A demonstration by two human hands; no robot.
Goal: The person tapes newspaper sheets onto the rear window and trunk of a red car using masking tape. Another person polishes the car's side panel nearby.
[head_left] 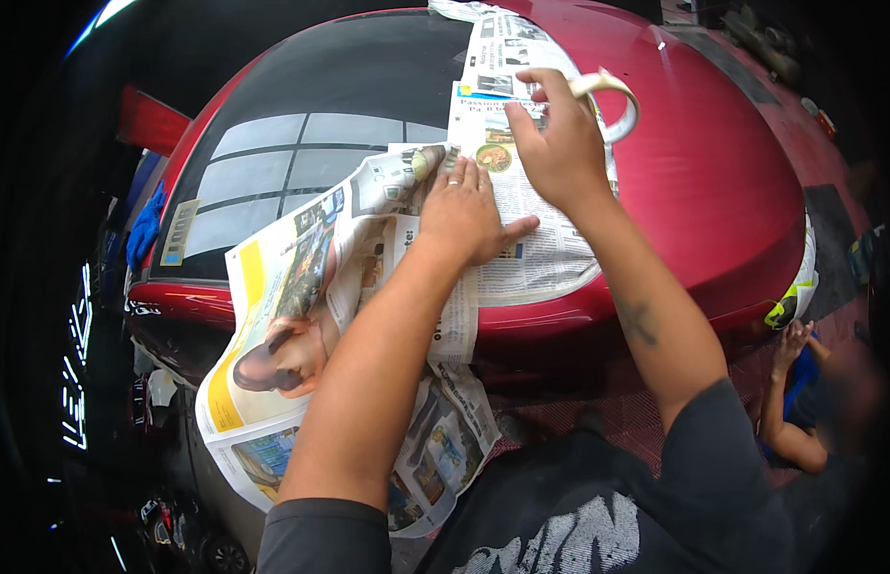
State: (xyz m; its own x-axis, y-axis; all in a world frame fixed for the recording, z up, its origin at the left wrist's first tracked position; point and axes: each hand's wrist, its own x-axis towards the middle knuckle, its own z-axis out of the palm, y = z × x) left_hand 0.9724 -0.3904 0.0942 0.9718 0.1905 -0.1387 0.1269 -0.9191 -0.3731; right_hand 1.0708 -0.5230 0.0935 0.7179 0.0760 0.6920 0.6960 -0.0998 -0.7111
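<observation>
Sheets of newspaper (550, 251) lie along the edge between the dark window glass (368, 72) and the red body panel (699, 182) of a car. My left hand (469, 215) presses flat on the paper, its thumb spread to the right. A looser newspaper sheet (263, 330) hangs from under that hand and forearm over the car's near edge. Above the paper, farther off and to the right, is my right hand (565, 143), its thumb and forefinger apart. A roll of masking tape (629, 103) hangs at its outer side, held by the other fingers, which are mostly hidden.
A sticker (180, 232) is on the glass at the left, with a blue cloth (146, 228) beyond it. At the lower right, another person's arm (785, 407) reaches up near a part covered with paper and yellow-green tape (789, 301). A dark car (191, 531) shows at the lower left.
</observation>
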